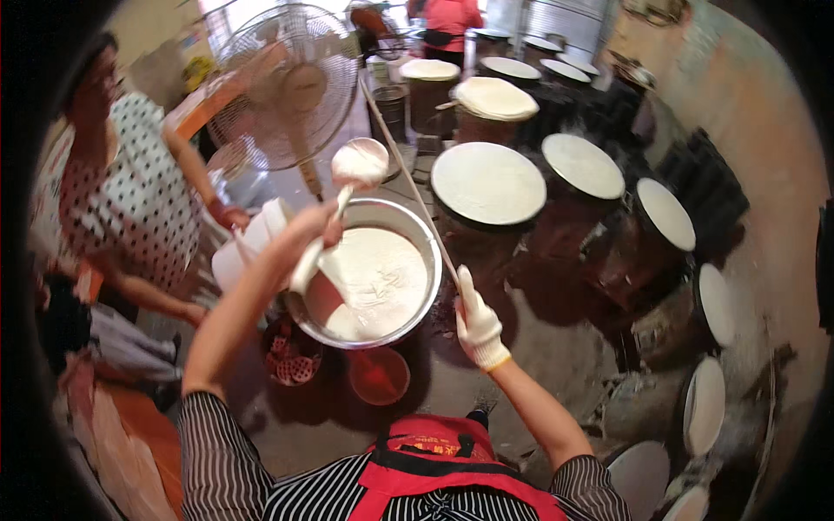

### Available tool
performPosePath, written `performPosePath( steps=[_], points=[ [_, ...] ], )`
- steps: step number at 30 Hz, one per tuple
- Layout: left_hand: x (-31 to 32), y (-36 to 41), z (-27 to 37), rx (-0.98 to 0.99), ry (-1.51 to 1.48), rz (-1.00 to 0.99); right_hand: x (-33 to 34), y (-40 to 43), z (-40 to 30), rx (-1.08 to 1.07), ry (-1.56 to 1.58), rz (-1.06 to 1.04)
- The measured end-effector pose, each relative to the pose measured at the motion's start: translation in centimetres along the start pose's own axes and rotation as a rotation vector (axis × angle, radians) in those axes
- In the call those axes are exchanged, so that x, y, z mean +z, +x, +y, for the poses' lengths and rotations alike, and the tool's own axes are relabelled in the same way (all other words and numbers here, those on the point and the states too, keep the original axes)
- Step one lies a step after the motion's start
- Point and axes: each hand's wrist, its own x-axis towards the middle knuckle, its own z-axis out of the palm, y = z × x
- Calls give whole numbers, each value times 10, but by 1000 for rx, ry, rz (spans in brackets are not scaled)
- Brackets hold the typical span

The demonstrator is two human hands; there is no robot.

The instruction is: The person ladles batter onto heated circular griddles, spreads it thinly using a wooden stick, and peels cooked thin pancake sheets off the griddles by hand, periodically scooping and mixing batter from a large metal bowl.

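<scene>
My bare left hand grips the handle of a ladle, its round bowl coated in white batter, above the far rim of a wide metal basin. White batter lies in the basin. From the left, a white bucket tilts toward it, partly hidden behind my left forearm, and a pale stream seems to fall from its lip. In a white knitted glove, my right hand holds a long thin stick that slants up and away past the basin's right side.
A person in a dotted top stands at left, one hand at the bucket. Several round griddles bearing white sheets curve around the right side, some steaming. A pedestal fan stands ahead. Red containers sit below the basin.
</scene>
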Motion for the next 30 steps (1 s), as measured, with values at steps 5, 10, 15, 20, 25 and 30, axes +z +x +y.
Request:
performPosePath(
  steps=[5,10,15,20,25,30],
  points=[
    [50,-16,-38,-647,-333,-266,-49,-119,-35,302,76,96],
    [180,-48,-94,-849,135,-587,-108,-298,-94,895,-236,348],
    [328,-128,-105,-943,584,-1044,-175,-413,-199,1237,129,851],
    [488,-241,-142,-18,1125,-1646,-268,-427,-269,1118,-254,782],
    [575,-369,-222,776,1277,-1818,-355,-434,-302,1189,-935,705],
    [608,-412,-332,971,1300,-1729,-350,-519,-303,1329,254,1393]
  ],
)
